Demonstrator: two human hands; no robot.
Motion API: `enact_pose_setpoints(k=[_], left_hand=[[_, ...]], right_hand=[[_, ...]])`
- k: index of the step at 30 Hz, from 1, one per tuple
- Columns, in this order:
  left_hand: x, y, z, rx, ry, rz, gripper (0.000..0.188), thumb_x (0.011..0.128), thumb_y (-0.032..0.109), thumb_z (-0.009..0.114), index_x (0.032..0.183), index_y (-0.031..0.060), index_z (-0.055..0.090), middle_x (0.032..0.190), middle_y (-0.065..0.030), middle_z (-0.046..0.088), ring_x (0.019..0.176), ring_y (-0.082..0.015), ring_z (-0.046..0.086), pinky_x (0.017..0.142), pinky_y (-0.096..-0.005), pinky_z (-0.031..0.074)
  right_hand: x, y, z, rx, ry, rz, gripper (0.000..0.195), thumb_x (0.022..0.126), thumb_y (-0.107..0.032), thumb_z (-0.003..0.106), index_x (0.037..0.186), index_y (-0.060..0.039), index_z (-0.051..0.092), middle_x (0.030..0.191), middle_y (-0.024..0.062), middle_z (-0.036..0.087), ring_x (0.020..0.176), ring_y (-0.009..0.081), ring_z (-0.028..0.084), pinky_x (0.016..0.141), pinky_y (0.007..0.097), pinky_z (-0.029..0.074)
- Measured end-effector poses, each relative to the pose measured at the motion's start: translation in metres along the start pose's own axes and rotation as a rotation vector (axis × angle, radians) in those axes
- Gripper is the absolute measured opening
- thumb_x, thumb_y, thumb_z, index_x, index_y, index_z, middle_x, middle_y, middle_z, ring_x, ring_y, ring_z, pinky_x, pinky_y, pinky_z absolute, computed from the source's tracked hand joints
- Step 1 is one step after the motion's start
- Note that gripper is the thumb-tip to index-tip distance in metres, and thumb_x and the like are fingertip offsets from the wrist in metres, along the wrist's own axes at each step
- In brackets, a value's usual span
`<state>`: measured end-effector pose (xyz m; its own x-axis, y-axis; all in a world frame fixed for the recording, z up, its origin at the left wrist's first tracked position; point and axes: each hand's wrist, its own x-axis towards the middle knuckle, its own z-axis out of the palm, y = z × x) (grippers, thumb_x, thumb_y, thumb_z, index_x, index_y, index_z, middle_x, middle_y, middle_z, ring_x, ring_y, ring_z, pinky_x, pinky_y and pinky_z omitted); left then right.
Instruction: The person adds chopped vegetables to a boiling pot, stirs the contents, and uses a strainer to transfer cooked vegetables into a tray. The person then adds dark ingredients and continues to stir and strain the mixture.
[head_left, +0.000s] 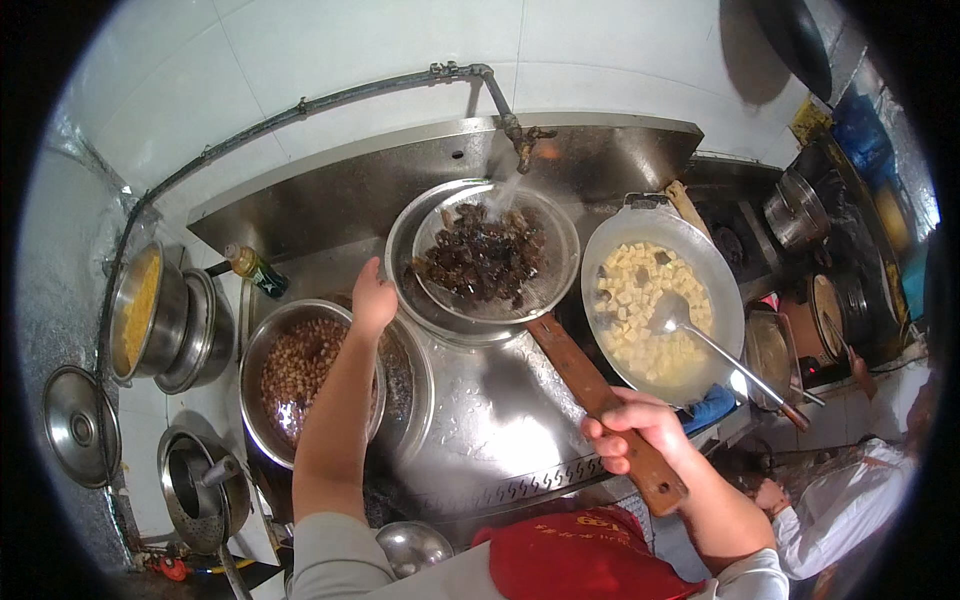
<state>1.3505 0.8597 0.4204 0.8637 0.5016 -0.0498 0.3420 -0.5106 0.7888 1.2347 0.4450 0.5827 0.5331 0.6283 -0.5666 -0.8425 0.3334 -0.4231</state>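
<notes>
My right hand (637, 427) is wrapped around the brown wooden handle (577, 367) of a large mesh strainer (551, 274). Dark, wet food pieces (484, 251) lie in its mesh, and water runs onto them from a wall tap (523, 142). Beneath the strainer sits a round metal basin (401, 281). My left hand (375, 300) is at that basin's left rim; its grip is not clear from this angle. Below my left forearm, a steel bowl (251, 397) holds small brown round pieces, possibly beans, in liquid.
To the right, a wok (724, 322) contains pale cubes in liquid and a long-handled ladle (671, 311). A bottle (256, 270) stands back left, near stacked pots (202, 330). A perforated ladle (199, 529) lies lower left. Another person's sleeve (847, 502) appears at lower right.
</notes>
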Motion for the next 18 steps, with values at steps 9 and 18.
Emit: enact_pose_setpoints(k=[9, 18], left_hand=[[-0.033, 0.041, 0.007, 0.84, -0.256, 0.542, 0.058, 0.084, 0.01, 0.059, 0.138, -0.0057, 0.046, 0.146, -0.0261, 0.042, 0.135, -0.0389, 0.041, 0.113, -0.0419, 0.034], [0.056, 0.132, 0.047, 0.33, 0.012, 0.62, 0.033, 0.082, 0.007, 0.057, 0.112, -0.0023, 0.065, 0.105, -0.0259, 0.067, 0.103, -0.0409, 0.064, 0.091, -0.0477, 0.049]], right_hand=[[-0.151, -0.007, -0.018, -0.016, 0.208, 0.154, 0.061, 0.082, -0.002, 0.059, 0.138, 0.007, 0.037, 0.09, 0.0202, 0.056, 0.058, 0.0177, 0.05, 0.046, 0.0328, 0.044], [-0.195, 0.033, -0.095, -0.045, 0.15, 0.313, 0.052, 0.089, 0.003, 0.055, 0.138, 0.0032, 0.038, 0.096, 0.0143, 0.056, 0.068, 0.0175, 0.05, 0.057, 0.0318, 0.045]])
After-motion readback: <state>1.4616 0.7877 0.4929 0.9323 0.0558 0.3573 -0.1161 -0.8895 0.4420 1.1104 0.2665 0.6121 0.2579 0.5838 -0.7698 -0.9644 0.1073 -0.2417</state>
